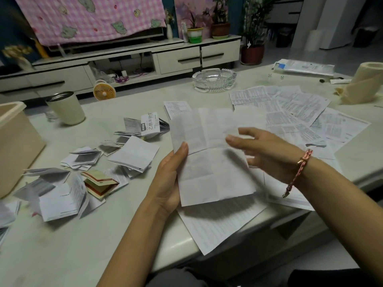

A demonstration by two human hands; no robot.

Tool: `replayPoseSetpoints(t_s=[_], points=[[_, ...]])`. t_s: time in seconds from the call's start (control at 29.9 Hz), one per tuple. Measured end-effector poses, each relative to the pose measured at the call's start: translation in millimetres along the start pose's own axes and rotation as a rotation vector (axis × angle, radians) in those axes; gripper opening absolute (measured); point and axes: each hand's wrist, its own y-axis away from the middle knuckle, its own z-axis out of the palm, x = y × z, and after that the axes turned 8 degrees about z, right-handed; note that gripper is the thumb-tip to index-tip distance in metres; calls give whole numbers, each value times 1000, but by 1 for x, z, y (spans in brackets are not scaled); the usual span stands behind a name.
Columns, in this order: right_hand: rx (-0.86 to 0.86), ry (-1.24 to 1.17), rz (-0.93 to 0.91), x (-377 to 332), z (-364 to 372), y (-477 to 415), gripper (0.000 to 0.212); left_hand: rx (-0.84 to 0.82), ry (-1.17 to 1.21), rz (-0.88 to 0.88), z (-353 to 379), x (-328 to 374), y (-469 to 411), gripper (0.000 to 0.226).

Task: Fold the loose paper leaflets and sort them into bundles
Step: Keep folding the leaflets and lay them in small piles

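Note:
A creased white leaflet (209,162) is held up above the table, unfolded and facing me. My left hand (169,179) grips its left edge, thumb on the front. My right hand (267,153) hovers by the leaflet's right edge with fingers spread; whether it touches the paper is unclear. Several folded leaflets (134,154) lie scattered on the table to the left. A spread of flat unfolded leaflets (294,112) covers the table to the right. Another large sheet (217,222) lies under the held leaflet at the table's front edge.
A glass ashtray (214,79) stands at the back of the pale table (83,245). A cream cup (66,107) and a beige box (16,146) stand at the left. A paper roll (364,83) sits far right. The table's front edge runs diagonally at lower right.

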Motion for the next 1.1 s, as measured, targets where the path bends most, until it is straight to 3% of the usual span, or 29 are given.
replayPoseSetpoints(t_s=[0.13,0.27,0.47,0.64,0.8,0.9,1.1], points=[[-122,-175,68,8,10,0,17,-4,-30,22,0,0,0,35],[-8,-147,29,10,6,-1,5,-16,-133,56,1,-1,3,25],[133,-38,-40,16,-2,-6,12,31,-284,100,-1,-8,2,19],[77,-98,-49,16,-5,-1,22,58,-339,75,-1,-7,0,18],[103,26,-133,16,-7,2,23,128,-100,-18,4,0,-1,23],[146,120,-228,18,-5,0,26,119,-61,-100,2,2,-1,38],[115,169,-201,13,0,-3,38,166,-269,-52,-1,-2,1,14]])
